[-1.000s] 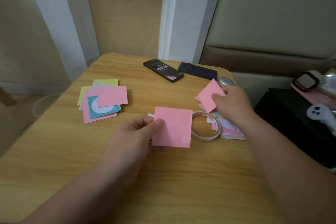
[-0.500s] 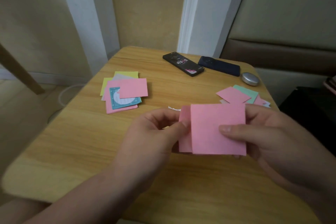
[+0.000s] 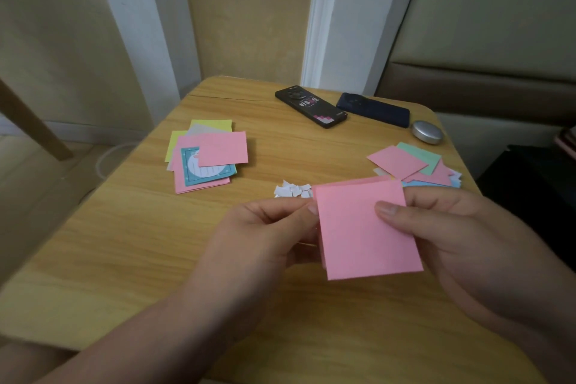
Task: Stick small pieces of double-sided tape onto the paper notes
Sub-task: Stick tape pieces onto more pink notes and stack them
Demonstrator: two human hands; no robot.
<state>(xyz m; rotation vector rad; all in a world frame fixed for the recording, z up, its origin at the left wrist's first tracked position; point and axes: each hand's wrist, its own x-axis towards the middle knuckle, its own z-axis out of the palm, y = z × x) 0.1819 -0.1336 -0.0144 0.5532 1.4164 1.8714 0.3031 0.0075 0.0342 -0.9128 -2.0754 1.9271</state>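
Both thumbs press on the near face of the pink notes, which I hold above the wooden table. Left hand: thumb tip clamped on the left edge of the front sheet, fingers curled behind it. Right hand: thumb flat on the upper right of the sheet, fingers closed behind the right edge. A second pink sheet shows only as a thin strip along the top and left margins of the front one; how much of it lies behind cannot be told. The fingertips behind the paper are hidden. No tape is visible on the exposed face.

Just beyond my left thumb lies a small heap of white paper scraps, partly covered by the notes. Left stack of notes: yellow, grey, pink and one teal printed sheet, fanned. Right pile of notes: pink, green and blue, its near edge cut off by the held sheets and my right hand.

At the far edge of the table rest a black phone, a dark blue phone beside it, and a small silver oval case. Behind stand a white-framed beige wall panel and, to the right, a padded beige and brown surface. Dark objects at the right margin are too cropped to identify.
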